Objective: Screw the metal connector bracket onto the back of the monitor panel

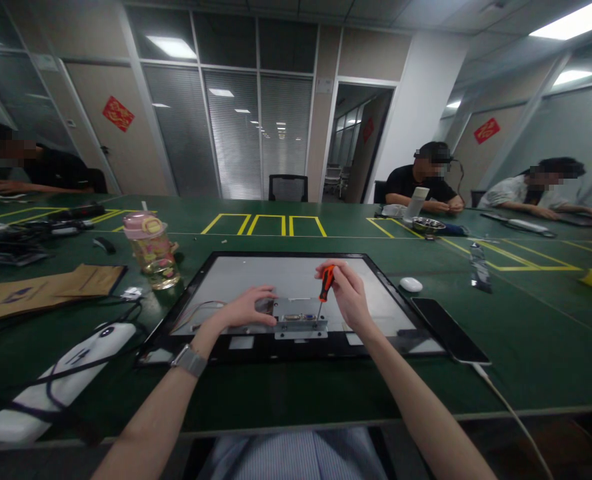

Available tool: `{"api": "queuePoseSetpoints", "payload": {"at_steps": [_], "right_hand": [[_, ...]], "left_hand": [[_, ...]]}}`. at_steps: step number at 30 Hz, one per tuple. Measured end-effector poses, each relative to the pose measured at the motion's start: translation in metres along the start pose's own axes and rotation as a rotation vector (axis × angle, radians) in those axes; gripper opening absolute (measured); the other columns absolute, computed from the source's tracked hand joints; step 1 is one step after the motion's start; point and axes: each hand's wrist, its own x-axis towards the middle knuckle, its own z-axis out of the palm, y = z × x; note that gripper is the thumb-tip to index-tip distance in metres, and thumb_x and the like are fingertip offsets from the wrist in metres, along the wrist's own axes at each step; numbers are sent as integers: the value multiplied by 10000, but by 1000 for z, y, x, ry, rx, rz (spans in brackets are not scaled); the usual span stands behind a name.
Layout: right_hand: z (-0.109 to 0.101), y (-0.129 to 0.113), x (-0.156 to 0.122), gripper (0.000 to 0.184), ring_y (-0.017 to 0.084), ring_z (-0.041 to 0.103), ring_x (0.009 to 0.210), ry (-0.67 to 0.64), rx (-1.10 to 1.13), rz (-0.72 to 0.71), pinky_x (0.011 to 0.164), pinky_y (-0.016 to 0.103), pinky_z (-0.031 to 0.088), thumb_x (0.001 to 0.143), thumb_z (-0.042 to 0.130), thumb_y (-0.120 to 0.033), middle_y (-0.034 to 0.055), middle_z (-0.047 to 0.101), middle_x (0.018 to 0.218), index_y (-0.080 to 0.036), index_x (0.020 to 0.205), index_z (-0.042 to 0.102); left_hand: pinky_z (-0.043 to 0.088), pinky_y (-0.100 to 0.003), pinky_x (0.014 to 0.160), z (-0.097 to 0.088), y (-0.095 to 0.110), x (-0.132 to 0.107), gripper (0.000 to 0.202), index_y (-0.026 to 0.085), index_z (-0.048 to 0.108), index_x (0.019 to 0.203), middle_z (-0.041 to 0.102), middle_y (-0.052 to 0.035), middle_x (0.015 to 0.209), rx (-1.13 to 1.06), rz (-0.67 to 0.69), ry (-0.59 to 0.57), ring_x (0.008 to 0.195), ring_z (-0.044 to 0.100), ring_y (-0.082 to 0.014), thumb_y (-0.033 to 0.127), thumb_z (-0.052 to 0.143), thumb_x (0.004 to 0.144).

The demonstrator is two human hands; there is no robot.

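Striped shirt at bench edge. Pinching near-upright screwdriver in right grip, likely for square tip on bracket atop panel; holding left grip spread by bracket, probably for steadying.

A display panel lies flat on the green table. The person's right hand grips an orange-and-black screwdriver, shaft down at the metal connector bracket. The left hand sits at the bracket's left end, contact unclear. A smartphone lies right of the panel.
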Motion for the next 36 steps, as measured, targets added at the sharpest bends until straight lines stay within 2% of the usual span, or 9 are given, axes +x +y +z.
{"api": "queuePoseSetpoints", "payload": {"at_steps": [4,9,12,17,23,26,30,33,36], "right_hand": [[-1,-1,-1,144,163,569,804,35,-119,-53,708,298,489,803,621,-354,37,589,904,-232,867,661],[-1,0,1,236,161,611,746,-9,30,43,757,350,505,885,495,-379,27,630,835,-240,1032,616],[-1,0,2,212,169,624,782,-16,104,45,808,374,499,894,476,-368,35,639,855,-229,955,625],[-3,-2,2,173,164,602,796,-9,-59,20,730,311,510,833,585,-354,27,617,875,-240,951,638],[-8,-12,4,321,162,624,802,-224,-263,-18,735,336,520,906,455,-321,57,634,945,-236,1208,521],[-15,-14,6,348,160,641,786,-267,-320,-15,714,337,537,902,454,-296,56,643,943,-237,1243,488],[-19,-14,7,313,153,647,736,-77,-374,-64,656,309,560,845,555,-297,37,650,879,-231,1151,554],[-13,-11,4,327,156,659,743,89,-269,-55,598,285,587,800,617,-328,25,627,901,-248,1112,560],[0,-6,-2,339,146,671,685,72,-147,7,571,283,607,770,652,-341,8,617,889,-250,1081,551]], "left_hand": [[221,-426,1131,1,-2,1,701,273,553,1228,352,-54,1474,-6,6,-6,1370,278,-284,568,721,615],[218,-415,1134,-1,2,0,689,268,559,1225,353,-54,1474,-6,-6,-5,1372,281,-277,553,725,620],[228,-411,1130,-2,6,-2,686,271,558,1226,355,-49,1473,0,-17,-9,1369,285,-276,544,728,621],[239,-410,1125,-3,8,-3,697,250,556,1231,351,-60,1474,-1,-19,-15,1364,293,-284,550,725,625],[225,-405,1130,-2,6,-1,711,248,548,1241,350,-60,1475,2,-15,-14,1369,280,-281,560,719,626],[221,-404,1132,-2,6,-2,702,245,548,1241,346,-60,1476,5,-20,-14,1368,281,-282,551,717,633],[223,-405,1132,-2,5,-2,701,254,541,1248,336,-56,1482,2,-26,-19,1372,276,-276,551,714,637],[220,-410,1133,-2,3,-2,700,278,541,1245,341,-45,1480,1,-9,-14,1369,282,-275,568,712,632],[215,-417,1134,0,0,0,703,276,546,1241,343,-50,1478,0,2,-10,1368,282,-280,578,711,628]]}}
